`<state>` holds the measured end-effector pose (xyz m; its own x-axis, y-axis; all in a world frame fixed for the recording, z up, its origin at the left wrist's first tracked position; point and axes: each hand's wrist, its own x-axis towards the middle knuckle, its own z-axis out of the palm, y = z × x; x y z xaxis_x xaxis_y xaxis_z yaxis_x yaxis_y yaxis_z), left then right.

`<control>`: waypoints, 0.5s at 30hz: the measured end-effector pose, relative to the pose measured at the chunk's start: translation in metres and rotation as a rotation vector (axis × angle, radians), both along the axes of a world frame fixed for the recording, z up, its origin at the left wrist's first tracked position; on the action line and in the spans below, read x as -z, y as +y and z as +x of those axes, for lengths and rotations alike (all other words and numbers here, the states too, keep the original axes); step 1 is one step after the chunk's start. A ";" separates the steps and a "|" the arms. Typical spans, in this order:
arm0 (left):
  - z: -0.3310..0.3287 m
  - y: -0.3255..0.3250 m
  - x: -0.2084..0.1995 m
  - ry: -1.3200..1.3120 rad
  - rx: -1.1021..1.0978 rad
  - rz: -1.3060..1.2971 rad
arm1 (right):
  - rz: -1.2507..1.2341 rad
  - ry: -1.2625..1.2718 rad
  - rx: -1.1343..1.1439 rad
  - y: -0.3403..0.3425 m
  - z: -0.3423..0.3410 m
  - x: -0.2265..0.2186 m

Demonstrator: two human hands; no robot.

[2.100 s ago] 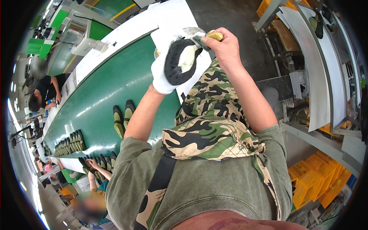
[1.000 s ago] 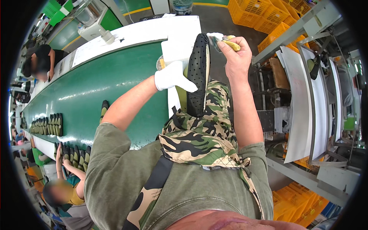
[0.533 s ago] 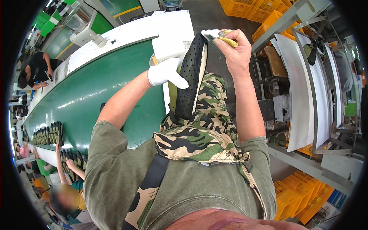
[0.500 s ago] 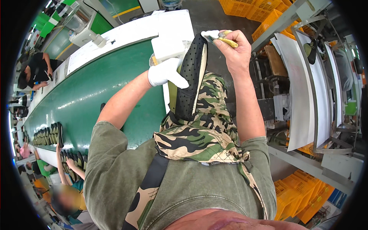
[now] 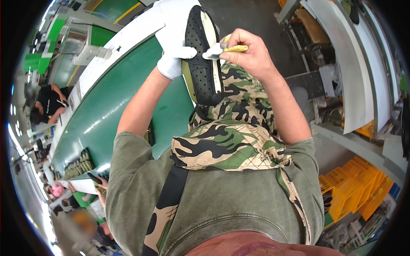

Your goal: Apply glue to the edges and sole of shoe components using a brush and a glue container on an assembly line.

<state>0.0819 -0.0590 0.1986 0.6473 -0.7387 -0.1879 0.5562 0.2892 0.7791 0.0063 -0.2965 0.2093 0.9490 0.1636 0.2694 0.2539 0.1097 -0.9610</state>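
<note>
My left hand (image 5: 173, 62), in a white glove, grips a shoe (image 5: 196, 40) by its left side. The shoe stands upright, with a dotted black face, a pale strip along its right and an olive-green left edge. Its lower end is just above my camouflage apron (image 5: 222, 141). My bare right hand (image 5: 253, 53) is closed on a brush with a yellow handle (image 5: 235, 48). The brush's white head (image 5: 212, 52) is against the pale strip, around the middle of the shoe's length. Left-hand fingers behind the shoe are hidden.
To my left runs a green conveyor belt (image 5: 102, 106) with a white border; several shoes (image 5: 80, 164) stand farther along it. People work beside the line, one in black (image 5: 50, 102). At right are a rack with white sheets (image 5: 352, 64) and yellow crates (image 5: 352, 183).
The brush has moved from the shoe's far tip down to mid-length. The shoe has turned, showing more of its dotted face and pale strip. The view has shifted.
</note>
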 end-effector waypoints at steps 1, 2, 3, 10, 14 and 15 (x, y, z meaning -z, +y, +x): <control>-0.001 -0.004 0.000 0.012 0.024 0.021 | 0.021 0.012 0.024 -0.003 -0.002 0.001; -0.003 -0.008 0.001 -0.023 -0.033 0.018 | 0.007 -0.028 0.038 -0.005 -0.003 0.003; -0.005 -0.013 0.002 -0.059 -0.090 0.014 | -0.007 -0.067 0.051 -0.008 -0.005 0.006; 0.002 -0.037 0.005 -0.060 -0.060 0.047 | -0.053 -0.043 0.186 -0.019 -0.043 0.017; 0.007 -0.046 0.013 -0.055 -0.034 0.117 | -0.054 0.008 0.099 -0.043 -0.052 0.028; 0.008 -0.049 0.015 -0.096 -0.007 0.175 | -0.010 0.021 0.030 -0.049 -0.052 0.030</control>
<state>0.0896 -0.1079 0.1837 0.6737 -0.6953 -0.2504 0.4752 0.1481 0.8673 -0.0453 -0.3455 0.1789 0.9590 0.1380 0.2477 0.2365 0.0929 -0.9672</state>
